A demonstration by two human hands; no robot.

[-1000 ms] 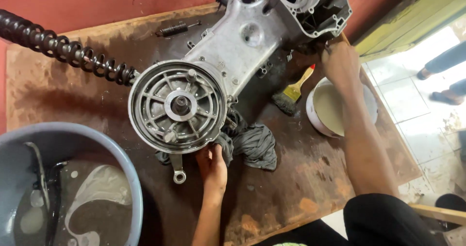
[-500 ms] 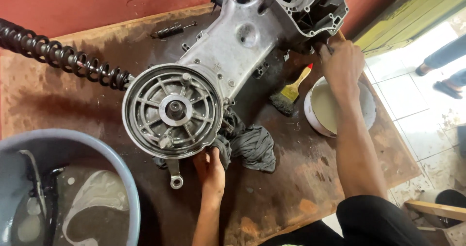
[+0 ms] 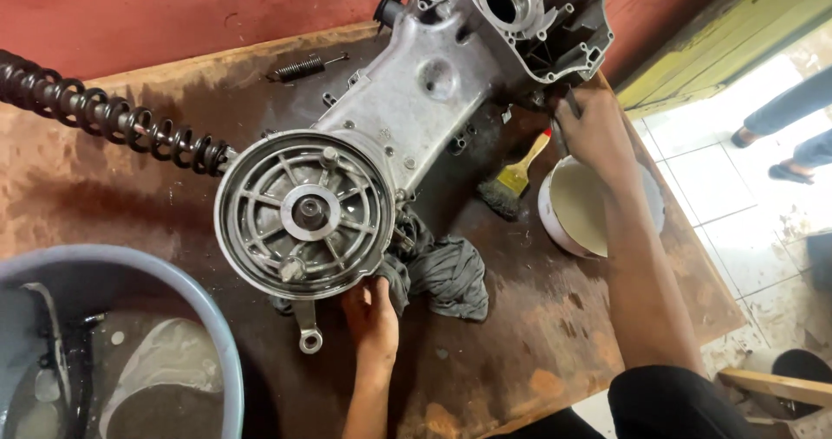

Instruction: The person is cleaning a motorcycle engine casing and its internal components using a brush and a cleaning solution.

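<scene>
I see L hand [image 3: 371,316] gripping grey rag [image 3: 446,273] just below engine case [image 3: 407,118]; R hand [image 3: 594,131] at case's far end, grip hidden, can't tell.

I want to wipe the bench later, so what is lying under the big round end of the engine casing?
A grey rag lies bunched under the engine casing, spreading out beside the left hand. A metal bracket pokes out below the rim. The casing covers anything further beneath.

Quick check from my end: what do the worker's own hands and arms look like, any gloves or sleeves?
Both are bare: no gloves, sleeves, rings or watch show on the left hand or the right hand. Both forearms are uncovered as far as the frame shows.
</scene>
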